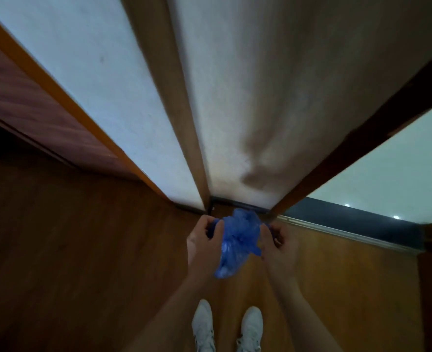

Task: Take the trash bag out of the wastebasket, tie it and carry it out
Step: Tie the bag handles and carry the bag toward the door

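Gripping the blue trash bag [236,245] between both hands, you held its bunched top with your left hand [203,240] and right hand [279,243] closed, shoes [203,326] below.

Both forearms reach forward, close together. Left hand [202,237] and right hand [279,241] curl inward facing each other, fingers pinched shut on the blue trash bag [237,242] between them.
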`<state>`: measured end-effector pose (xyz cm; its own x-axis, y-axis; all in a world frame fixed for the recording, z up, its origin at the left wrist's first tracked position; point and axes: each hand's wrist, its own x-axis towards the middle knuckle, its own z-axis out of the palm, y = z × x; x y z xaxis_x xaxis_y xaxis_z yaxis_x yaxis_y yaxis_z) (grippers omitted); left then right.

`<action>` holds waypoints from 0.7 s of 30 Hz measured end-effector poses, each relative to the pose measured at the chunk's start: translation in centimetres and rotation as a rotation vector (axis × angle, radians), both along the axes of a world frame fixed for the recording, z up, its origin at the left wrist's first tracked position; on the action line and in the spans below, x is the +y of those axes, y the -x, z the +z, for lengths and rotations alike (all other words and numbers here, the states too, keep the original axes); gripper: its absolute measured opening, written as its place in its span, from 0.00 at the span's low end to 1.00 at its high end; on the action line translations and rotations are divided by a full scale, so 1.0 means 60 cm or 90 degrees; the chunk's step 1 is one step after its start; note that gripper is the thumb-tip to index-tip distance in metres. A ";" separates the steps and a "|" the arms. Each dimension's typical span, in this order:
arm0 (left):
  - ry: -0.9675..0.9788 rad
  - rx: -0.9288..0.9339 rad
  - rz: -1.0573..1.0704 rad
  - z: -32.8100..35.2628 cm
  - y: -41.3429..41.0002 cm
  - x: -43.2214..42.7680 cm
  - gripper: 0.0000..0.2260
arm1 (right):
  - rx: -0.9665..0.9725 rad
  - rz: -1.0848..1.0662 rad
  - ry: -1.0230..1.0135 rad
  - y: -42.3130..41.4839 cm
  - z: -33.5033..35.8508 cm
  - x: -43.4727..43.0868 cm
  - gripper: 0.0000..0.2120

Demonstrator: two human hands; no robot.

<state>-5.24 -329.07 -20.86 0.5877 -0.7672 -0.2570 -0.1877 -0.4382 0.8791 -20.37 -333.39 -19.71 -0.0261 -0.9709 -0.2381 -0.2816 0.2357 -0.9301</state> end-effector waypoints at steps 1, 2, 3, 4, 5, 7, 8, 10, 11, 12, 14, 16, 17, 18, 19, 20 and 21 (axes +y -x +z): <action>0.004 0.003 0.002 -0.030 0.000 -0.016 0.06 | 0.013 -0.009 0.014 -0.009 -0.033 -0.010 0.07; 0.007 0.000 0.010 -0.060 -0.002 -0.032 0.06 | 0.027 -0.018 0.021 -0.019 -0.068 -0.023 0.07; 0.013 -0.002 0.022 -0.091 -0.005 -0.046 0.06 | 0.037 -0.026 0.019 -0.029 -0.103 -0.036 0.07; 0.015 -0.004 0.036 -0.120 -0.010 -0.057 0.06 | 0.045 -0.036 0.017 -0.037 -0.137 -0.047 0.06; 0.020 -0.009 0.049 -0.149 -0.016 -0.069 0.06 | 0.045 -0.046 0.020 -0.045 -0.169 -0.059 0.06; 0.022 -0.029 0.052 -0.203 -0.026 -0.094 0.05 | 0.049 -0.074 0.046 -0.053 -0.227 -0.082 0.02; 0.018 -0.035 0.044 -0.227 -0.029 -0.107 0.05 | 0.050 -0.085 0.060 -0.054 -0.252 -0.093 0.01; 0.019 -0.040 0.028 -0.262 -0.030 -0.128 0.05 | 0.038 -0.079 0.084 -0.054 -0.287 -0.112 0.01; 0.024 -0.044 0.020 -0.273 -0.029 -0.136 0.06 | 0.036 -0.074 0.095 -0.054 -0.300 -0.120 0.01; 0.027 -0.053 0.010 -0.281 -0.028 -0.142 0.06 | 0.042 -0.072 0.104 -0.054 -0.310 -0.128 0.01; 0.032 -0.082 -0.016 -0.292 -0.030 -0.154 0.07 | 0.071 -0.054 0.105 -0.055 -0.323 -0.139 0.01; 0.018 -0.121 -0.054 -0.299 -0.037 -0.158 0.05 | 0.132 0.002 0.090 -0.049 -0.334 -0.144 0.04; -0.008 -0.150 -0.090 -0.304 -0.042 -0.157 0.02 | 0.194 0.045 0.084 -0.042 -0.340 -0.145 0.08; -0.045 -0.194 -0.134 -0.310 -0.048 -0.154 0.06 | 0.278 0.097 0.095 -0.033 -0.345 -0.145 0.12; -0.082 -0.257 -0.188 -0.317 -0.055 -0.147 0.12 | 0.371 0.157 0.117 -0.021 -0.351 -0.142 0.17; -0.109 -0.323 -0.234 -0.321 -0.061 -0.137 0.18 | 0.455 0.215 0.145 -0.009 -0.355 -0.138 0.21; -0.126 -0.383 -0.266 -0.322 -0.065 -0.128 0.22 | 0.519 0.259 0.169 0.002 -0.355 -0.134 0.23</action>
<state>-1.31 -336.77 -40.20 0.3411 -0.9295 -0.1400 -0.7949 -0.3648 0.4849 -20.47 -341.41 -41.03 0.2646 -0.9621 -0.0661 -0.8821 -0.2138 -0.4197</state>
